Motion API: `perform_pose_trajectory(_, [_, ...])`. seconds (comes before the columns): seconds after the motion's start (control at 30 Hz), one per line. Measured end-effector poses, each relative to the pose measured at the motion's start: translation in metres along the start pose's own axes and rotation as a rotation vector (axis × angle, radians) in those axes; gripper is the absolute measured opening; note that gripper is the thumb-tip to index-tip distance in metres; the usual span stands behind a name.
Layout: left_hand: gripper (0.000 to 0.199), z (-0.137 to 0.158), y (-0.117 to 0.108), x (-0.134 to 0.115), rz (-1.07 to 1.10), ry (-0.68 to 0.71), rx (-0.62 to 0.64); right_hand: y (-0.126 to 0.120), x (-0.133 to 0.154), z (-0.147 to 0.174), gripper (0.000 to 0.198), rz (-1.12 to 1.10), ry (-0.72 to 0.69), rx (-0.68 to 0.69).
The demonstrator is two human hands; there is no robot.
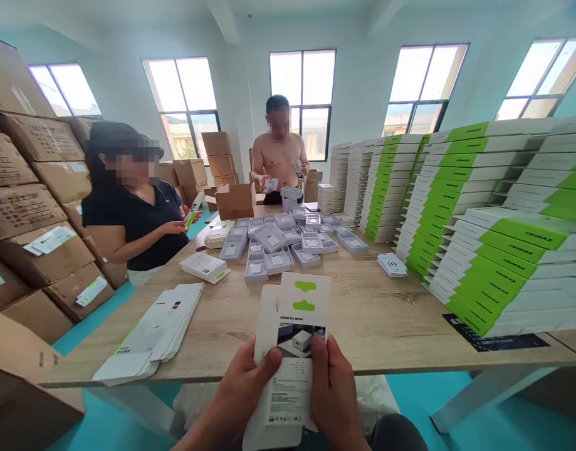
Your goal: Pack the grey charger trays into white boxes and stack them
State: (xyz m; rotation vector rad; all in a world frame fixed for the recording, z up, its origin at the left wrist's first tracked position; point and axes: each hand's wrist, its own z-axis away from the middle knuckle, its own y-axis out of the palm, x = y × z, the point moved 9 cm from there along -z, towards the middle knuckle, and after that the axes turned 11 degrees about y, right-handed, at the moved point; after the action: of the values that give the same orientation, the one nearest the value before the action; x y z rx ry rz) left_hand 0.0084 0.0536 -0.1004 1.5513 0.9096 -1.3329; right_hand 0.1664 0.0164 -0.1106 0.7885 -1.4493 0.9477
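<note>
A flat white printed carton, with green hanger-hole marks at its top and a product photo, is held upright in front of me over the table's near edge. My left hand grips its left side, thumb on the face. My right hand closes on the right side, thumb over the photo's edge. At least one more white card layer shows behind it on the left. To the left, a fanned stack of flat cartons lies on the table. Farther ahead is a heap of pale plastic trays.
Tall stacks of white and green boxes line the table's right side. A small pile of cards lies before them. One person sits at the left holding a carton; another stands at the far end. Brown cardboard boxes fill the left.
</note>
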Motion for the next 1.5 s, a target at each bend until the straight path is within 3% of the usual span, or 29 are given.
perform_pose_trajectory(0.1, [0.048, -0.007, -0.002, 0.0, -0.036, 0.152, -0.15, -0.006, 0.004, -0.001, 0.05, 0.015, -0.042, -0.043])
perform_pose_trajectory(0.3, [0.053, -0.006, 0.03, 0.032, 0.358, -0.067, -0.122, 0.011, -0.007, -0.008, 0.052, -0.354, 0.152, 0.23])
perform_pose_trajectory(0.43, [0.058, -0.009, 0.019, 0.025, 0.334, -0.02, -0.237, 0.014, -0.013, -0.009, 0.047, -0.5, 0.257, 0.364])
perform_pose_trajectory(0.5, [0.061, -0.014, 0.019, 0.017, 0.361, -0.027, -0.16, 0.01, -0.013, -0.008, 0.044, -0.488, 0.212, 0.426])
perform_pose_trajectory(0.6, [0.076, -0.017, 0.042, -0.002, 0.392, -0.077, 0.228, 0.005, -0.016, -0.01, 0.048, -0.402, 0.162, 0.484])
perform_pose_trajectory(0.67, [0.088, -0.016, 0.05, -0.017, 0.305, -0.025, 0.398, 0.001, -0.015, -0.014, 0.053, -0.287, 0.148, 0.499])
perform_pose_trajectory(0.73, [0.1, -0.02, 0.048, -0.031, 0.111, 0.106, 0.407, -0.011, -0.004, -0.021, 0.057, -0.184, 0.099, 0.427])
perform_pose_trajectory(0.8, [0.113, -0.023, 0.043, -0.046, -0.183, 0.263, 0.359, -0.024, 0.015, -0.025, 0.062, -0.223, 0.068, 0.384])
perform_pose_trajectory(0.9, [0.121, -0.02, 0.043, -0.061, -0.707, 0.45, 0.353, -0.023, 0.045, -0.019, 0.073, -0.455, 0.124, 0.571])
perform_pose_trajectory(1.0, [0.11, -0.012, 0.052, -0.067, -1.074, 0.593, 0.441, -0.016, 0.061, -0.009, 0.066, -0.539, 0.197, 0.722])
perform_pose_trajectory(1.17, [0.104, 0.002, 0.063, -0.08, -1.16, 0.921, 0.446, -0.007, 0.066, -0.002, 0.046, -0.649, 0.225, 0.847])
perform_pose_trajectory(1.27, [0.1, 0.011, 0.069, -0.087, -1.167, 1.06, 0.417, -0.003, 0.061, -0.003, 0.039, -0.709, 0.297, 0.848])
perform_pose_trajectory(1.5, [0.092, 0.018, 0.084, -0.09, -1.28, 1.129, 0.391, -0.004, 0.056, -0.008, 0.036, -0.606, 0.302, 0.789])
